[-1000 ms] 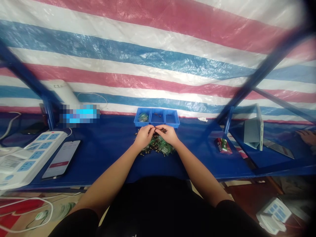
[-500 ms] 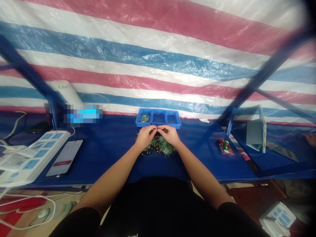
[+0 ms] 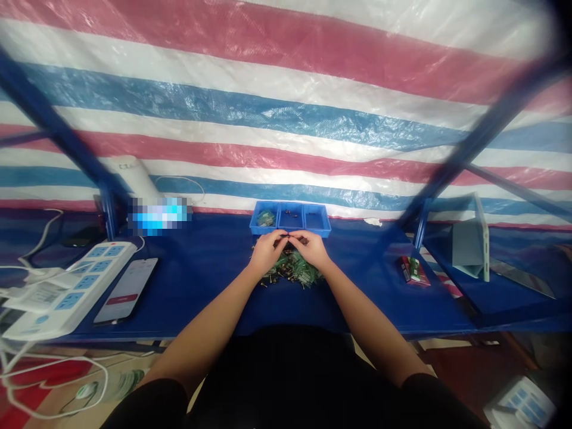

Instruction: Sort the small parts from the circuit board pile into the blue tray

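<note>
Head view shows your left hand (image 3: 267, 251) and right hand (image 3: 314, 250) at the near side of the tray (image 3: 318, 223), fingers bent and fingertips meeting. You cannot tell whether either one grips a part; that spot is too small. Below your hands, nearer you than the tray, spreads the pile (image 3: 295, 271) of green and dark parts. Green pieces (image 3: 266, 218) fill some of the tray's left compartment. Left of the tray lies a phone (image 3: 127, 292); right of it, a red box (image 3: 422, 280).
</note>
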